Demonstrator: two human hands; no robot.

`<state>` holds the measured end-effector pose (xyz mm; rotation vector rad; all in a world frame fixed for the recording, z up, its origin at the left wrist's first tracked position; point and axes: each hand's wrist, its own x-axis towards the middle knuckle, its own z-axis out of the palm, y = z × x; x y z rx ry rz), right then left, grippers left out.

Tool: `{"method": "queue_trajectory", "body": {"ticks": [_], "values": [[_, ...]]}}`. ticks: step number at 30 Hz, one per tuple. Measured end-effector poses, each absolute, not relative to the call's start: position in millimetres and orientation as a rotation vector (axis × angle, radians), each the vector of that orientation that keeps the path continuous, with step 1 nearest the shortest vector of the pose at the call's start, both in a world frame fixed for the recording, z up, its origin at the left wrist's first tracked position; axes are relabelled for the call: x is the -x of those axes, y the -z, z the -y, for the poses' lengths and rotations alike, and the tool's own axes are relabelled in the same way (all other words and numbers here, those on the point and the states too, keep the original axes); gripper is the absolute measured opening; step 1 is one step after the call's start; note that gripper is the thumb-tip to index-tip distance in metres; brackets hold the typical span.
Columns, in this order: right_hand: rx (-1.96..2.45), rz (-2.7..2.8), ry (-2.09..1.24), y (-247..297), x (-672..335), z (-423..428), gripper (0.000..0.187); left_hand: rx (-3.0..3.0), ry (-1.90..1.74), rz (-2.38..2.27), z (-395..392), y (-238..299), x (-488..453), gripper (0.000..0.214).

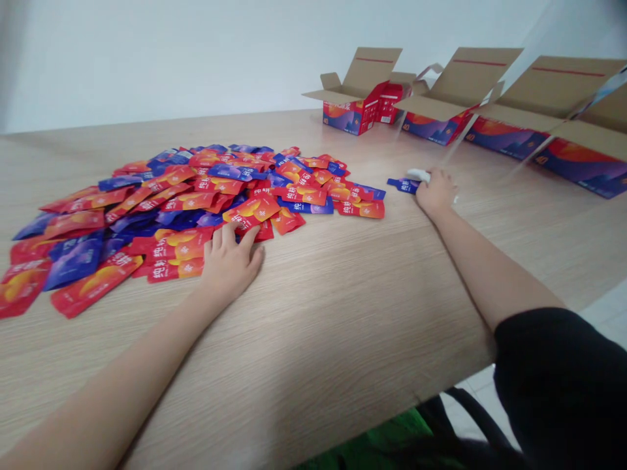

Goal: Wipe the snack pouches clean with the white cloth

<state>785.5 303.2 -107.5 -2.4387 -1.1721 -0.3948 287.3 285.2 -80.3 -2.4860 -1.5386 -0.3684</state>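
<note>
Well, the left hand [230, 266] lies palm down at the near edge of a heap of foil sachets [206, 189], its fingers [230, 236] spread wide, their tips resting on red sachets with no visible pinch on any one. The right hand [435, 190] sits well apart, past the heap's right side, its fingers curled narrower against the wood-grain table [313, 339]. Just beside them lies a lone blue sachet [402, 186], and a small white object [418, 175] shows at the hand's edge; I cannot tell whether the hand is gripping either one. A black sleeve [558, 385] covers the right arm above the elbow. The heap is broad and overlapping, a mix of red-orange and blue-purple sachets printed with bold Chinese characters, and nearly every sachet in view belongs to it, with only the blue one set apart. Beyond, along the far side of the table, stands a row of open cardboard cartons [435, 127], flaps raised, their sides printed in red and blue with the number 40. A smaller red box [389, 104] stands among them. Their insides are hidden from this angle, so whether any sachets already lie in them cannot be told.
</note>
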Motion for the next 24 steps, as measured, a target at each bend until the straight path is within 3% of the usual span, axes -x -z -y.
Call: {"method": "queue_trajectory", "body": {"ticks": [11, 14, 18, 24], "values": [[1.913, 1.445, 0.665, 69.4, -712.7, -260.7, 0.051, 2.419, 0.579, 1.509, -293.7, 74.8, -278.7, 0.046], [1.714, 1.685, 0.553, 72.5, -662.9, -256.0, 0.051, 2.484, 0.546, 1.511, -301.3, 78.0, -272.5, 0.051], [1.286, 2.398, 0.189, 79.7, -602.3, -252.4, 0.049, 2.551, 0.466, 1.466, -306.8, 81.4, -267.9, 0.046], [1.305, 2.475, 0.041, 78.7, -576.8, -250.1, 0.043, 2.49, 0.516, 1.455, -306.1, 76.8, -267.7, 0.042]]}}
